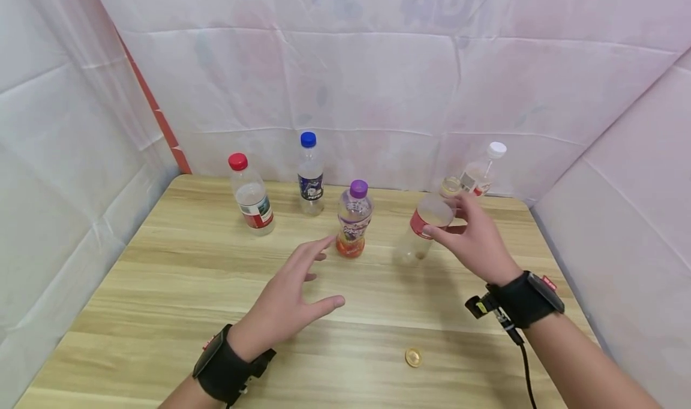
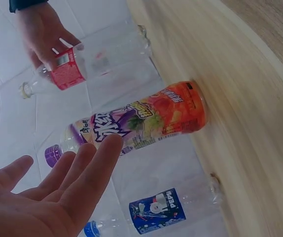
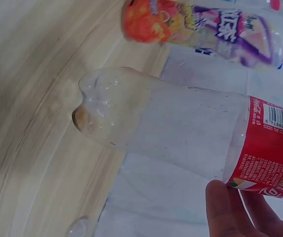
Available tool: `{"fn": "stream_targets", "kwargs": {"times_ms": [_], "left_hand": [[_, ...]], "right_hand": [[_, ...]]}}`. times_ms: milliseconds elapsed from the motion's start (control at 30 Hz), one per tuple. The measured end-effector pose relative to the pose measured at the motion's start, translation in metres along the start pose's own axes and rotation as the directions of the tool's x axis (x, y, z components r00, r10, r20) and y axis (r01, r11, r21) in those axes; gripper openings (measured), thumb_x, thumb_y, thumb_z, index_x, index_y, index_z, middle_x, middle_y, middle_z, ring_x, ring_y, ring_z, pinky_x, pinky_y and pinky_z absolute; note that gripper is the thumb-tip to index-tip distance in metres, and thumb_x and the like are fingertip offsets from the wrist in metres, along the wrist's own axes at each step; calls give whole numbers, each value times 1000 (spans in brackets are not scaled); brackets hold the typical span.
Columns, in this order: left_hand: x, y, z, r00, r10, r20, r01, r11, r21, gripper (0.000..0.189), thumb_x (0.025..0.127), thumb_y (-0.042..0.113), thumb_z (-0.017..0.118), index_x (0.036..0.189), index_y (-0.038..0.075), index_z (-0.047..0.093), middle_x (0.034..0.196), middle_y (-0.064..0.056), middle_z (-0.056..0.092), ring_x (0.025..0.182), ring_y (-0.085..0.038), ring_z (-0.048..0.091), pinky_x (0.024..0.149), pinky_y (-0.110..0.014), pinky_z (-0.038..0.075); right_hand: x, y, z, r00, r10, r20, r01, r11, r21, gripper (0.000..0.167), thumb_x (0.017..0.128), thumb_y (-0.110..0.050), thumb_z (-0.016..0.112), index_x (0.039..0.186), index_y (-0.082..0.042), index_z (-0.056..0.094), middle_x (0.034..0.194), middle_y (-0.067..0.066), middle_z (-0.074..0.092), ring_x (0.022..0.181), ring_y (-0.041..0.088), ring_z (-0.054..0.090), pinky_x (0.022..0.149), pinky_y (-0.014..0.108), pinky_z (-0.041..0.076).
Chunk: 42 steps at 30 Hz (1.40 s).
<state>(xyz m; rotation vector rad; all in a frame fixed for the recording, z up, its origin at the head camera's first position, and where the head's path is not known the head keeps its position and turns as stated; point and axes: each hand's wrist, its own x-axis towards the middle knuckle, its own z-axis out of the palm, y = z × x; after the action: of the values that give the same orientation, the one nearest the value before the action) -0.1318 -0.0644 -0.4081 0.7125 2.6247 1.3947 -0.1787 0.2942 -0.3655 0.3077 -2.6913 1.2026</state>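
My right hand (image 1: 477, 238) grips a clear Coca-Cola bottle (image 3: 181, 128) round its red label. The bottle tilts, and its neck has a yellowish ring; I cannot tell whether its base touches the table. With fingers spread, my left hand (image 1: 288, 301) is held near a purple-capped drink bottle (image 1: 353, 220) and holds nothing. That bottle stands upright, with a purple and orange wrap and fruit pictures. A small gold cap (image 1: 413, 357) lies on the wooden table (image 1: 178, 313) towards the front.
Further left stand a red-capped bottle (image 1: 252, 202) and a blue-capped Pepsi bottle (image 1: 311, 178). A white-capped bottle (image 1: 483, 172) stands at the back right, partly behind the held one. White sheets (image 1: 367, 85) enclose the table's back and sides.
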Motion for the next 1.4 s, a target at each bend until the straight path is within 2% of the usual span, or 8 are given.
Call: {"fn": "stream_targets", "kwargs": {"times_ms": [233,500,633,733,833,967,1200,1400], "left_hand": [[-1,-6,-3,1000,-9,-4,9,1000,-5,95,88,44,85,161,50,24,157,17,40,140,-17,51,106,-38,56],[1,-9,-4,999,-39,-2,39,999,1,95,87,47,84,160,51,23,156,17,40,139,-10,49,106,-37,56],[3,-10,-3,999,-34,-7,34,999,-4,94,88,44,85,161,48,26,156,16,41,140,-14,50,106,-37,57],[5,-11,-1,999,-29,-15,29,1000,-1,91,89,47,82,161,46,27,156,15,42,140,-16,50,105,-37,57],[8,-10,-2,999,-31,-35,31,1000,5,88,90,48,81,161,44,29,156,14,42,140,-13,50,105,-35,57],[16,-3,-9,995,-25,-95,25,1000,5,84,91,39,83,160,37,34,154,11,46,138,-13,51,104,-35,57],[41,6,-34,988,16,-154,-11,999,35,86,91,35,84,161,30,35,152,2,50,138,-23,53,103,-45,58],[79,-14,-33,987,-33,-155,27,999,-42,87,91,42,82,162,32,32,152,0,51,138,-22,52,104,-48,58]], "right_hand": [[12,16,11,999,33,7,-33,998,-48,67,93,-30,82,144,-6,46,137,18,59,122,40,62,88,41,63],[14,23,18,999,43,1,-43,998,-39,68,93,-30,82,143,-4,44,140,20,57,124,42,60,89,49,62],[13,23,19,999,49,-1,-49,998,-43,70,93,-30,82,143,-3,42,140,21,57,123,42,60,89,51,61],[11,22,19,999,54,-5,-54,998,-39,75,92,-30,83,148,-5,39,139,20,58,123,41,60,89,49,62],[6,21,16,998,58,-17,-59,998,-38,87,91,-30,84,157,-10,31,139,19,57,125,39,60,87,33,63],[-11,17,10,996,69,-57,-71,997,-40,97,91,-28,84,165,-17,21,143,20,56,128,38,58,84,10,55],[-43,8,-2,982,98,-162,-105,994,-39,100,92,-20,83,167,-21,18,147,22,51,125,36,57,83,1,46],[-63,-1,-4,964,85,-254,-90,996,-8,95,91,-11,81,165,-21,24,145,15,50,122,3,54,87,3,48]]}}
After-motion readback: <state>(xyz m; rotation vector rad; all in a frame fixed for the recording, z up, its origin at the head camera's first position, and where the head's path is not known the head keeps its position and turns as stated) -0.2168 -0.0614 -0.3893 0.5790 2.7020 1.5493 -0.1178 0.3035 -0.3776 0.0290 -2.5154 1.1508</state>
